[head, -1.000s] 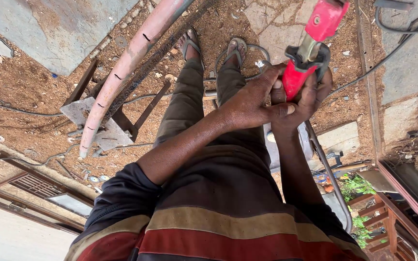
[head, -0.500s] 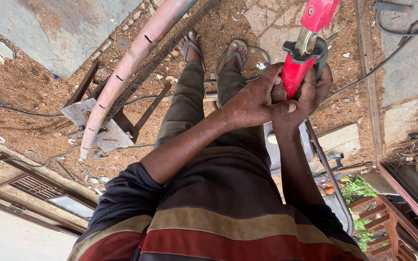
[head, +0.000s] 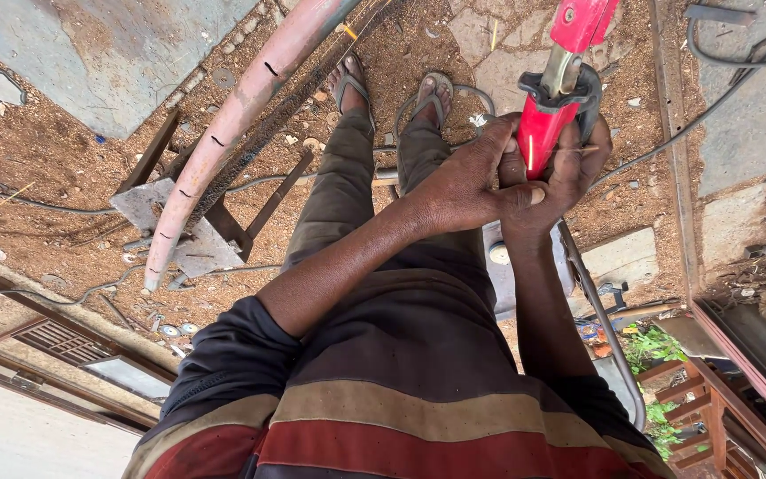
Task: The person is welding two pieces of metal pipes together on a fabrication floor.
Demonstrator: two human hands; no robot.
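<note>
From the head camera, both hands meet at about two o'clock in the view. The right hand (head: 550,191) is clenched around the red handle of a welding electrode holder (head: 553,115), whose long axis runs up toward one o'clock. The left hand (head: 461,182) pinches something at the handle (too small to tell). Below lie a pink pipe (head: 223,133), a metal stand (head: 175,226), sandalled feet (head: 392,89) and a cable (head: 711,106), none blocking.
</note>
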